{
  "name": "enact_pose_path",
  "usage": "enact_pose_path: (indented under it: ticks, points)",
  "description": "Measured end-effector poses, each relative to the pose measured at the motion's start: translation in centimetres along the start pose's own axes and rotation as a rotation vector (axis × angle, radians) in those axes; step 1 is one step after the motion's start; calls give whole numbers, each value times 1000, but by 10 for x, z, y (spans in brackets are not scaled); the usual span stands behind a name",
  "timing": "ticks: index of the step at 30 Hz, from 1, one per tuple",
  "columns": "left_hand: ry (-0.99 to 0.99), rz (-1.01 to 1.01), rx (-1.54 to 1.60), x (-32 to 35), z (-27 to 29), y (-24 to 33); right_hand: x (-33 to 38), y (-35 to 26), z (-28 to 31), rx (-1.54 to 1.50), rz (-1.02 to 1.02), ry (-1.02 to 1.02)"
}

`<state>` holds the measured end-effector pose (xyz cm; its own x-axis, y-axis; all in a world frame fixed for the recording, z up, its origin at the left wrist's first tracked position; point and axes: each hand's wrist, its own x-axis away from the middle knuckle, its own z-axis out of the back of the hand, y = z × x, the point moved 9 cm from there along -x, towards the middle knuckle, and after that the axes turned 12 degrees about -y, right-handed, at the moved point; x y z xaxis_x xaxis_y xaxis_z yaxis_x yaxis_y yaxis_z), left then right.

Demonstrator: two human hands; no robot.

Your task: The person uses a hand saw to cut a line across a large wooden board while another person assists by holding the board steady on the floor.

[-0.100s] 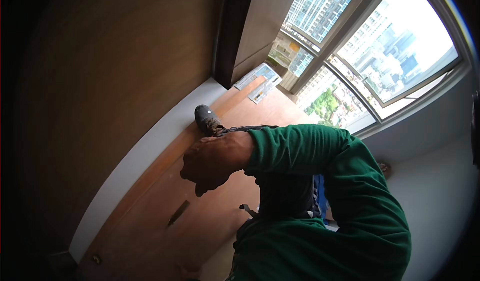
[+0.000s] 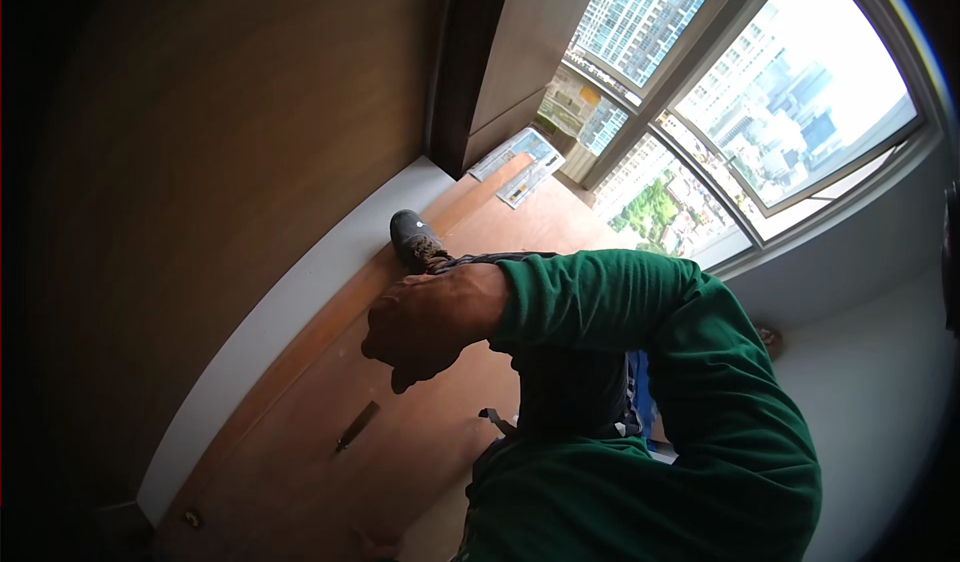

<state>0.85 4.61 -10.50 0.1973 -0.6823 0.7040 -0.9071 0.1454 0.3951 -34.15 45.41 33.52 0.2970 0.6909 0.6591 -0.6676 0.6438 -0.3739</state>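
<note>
A person in a green long sleeve [image 2: 640,362] bends one arm across the middle of the view; which arm it is cannot be told, and no second hand shows. The hand [image 2: 430,327] hangs with its fingers curled into a loose fist, nothing visibly held. It hovers above a long wooden door panel [image 2: 300,462] lying flat, which runs from the near left corner toward the far window [image 2: 760,112]. A narrow metal latch plate [image 2: 357,426] sits in the panel just near of the hand. A dark shoe [image 2: 415,240] rests at the panel's far left edge, beside a pale strip [image 2: 290,312] along the brown wall [image 2: 200,162]. Papers [image 2: 520,162] lie on the floor beyond the panel's far end. To the right, pale floor lies open.
</note>
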Motion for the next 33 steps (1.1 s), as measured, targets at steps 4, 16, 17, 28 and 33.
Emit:
enact_pose_path:
  ticks: [4, 16, 17, 28, 33]
  points:
    - [-154, -53, 332, -26, 30, -58, 7, -1, -1, -34, -26, -19]
    - [806, -304, 1249, -8, -30, -36, 10, 7, -14, -26, -45, -10]
    - [692, -309, 1213, -28, -6, -50, 8, 8, -15, -15, -49, -29]
    - [1310, -646, 1098, -47, 75, -113, -72, 10, -54, -180, -96, -140]
    - [1777, -244, 1275, -15, 7, -104, -215, -31, -101, 188, 157, 75]
